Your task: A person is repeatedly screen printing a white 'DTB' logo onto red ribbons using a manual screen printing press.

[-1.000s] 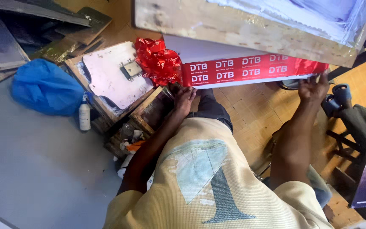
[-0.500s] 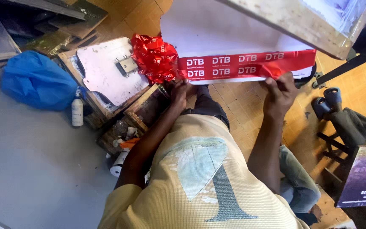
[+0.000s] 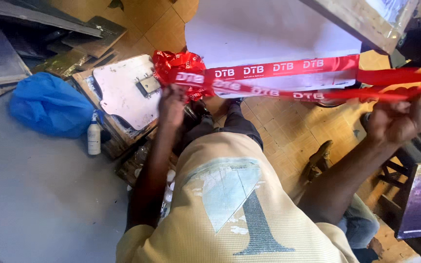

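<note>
Fingers (image 3: 395,119) on red ribbon (image 3: 288,68) (blue bag (image 3: 49,104) aside)

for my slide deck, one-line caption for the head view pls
Left hand and right hand stretch a red printed ribbon across a white board.

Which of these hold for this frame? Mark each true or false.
1. The right hand pulls the red ribbon out to the side. True.
2. The left hand is near the bunched ribbon end. True.
3. The blue bag lies on the white board. False: it lies apart, at the left, on the grey surface.
4. The white bottle lies on its side. False: it stands upright beside the bag.
</note>
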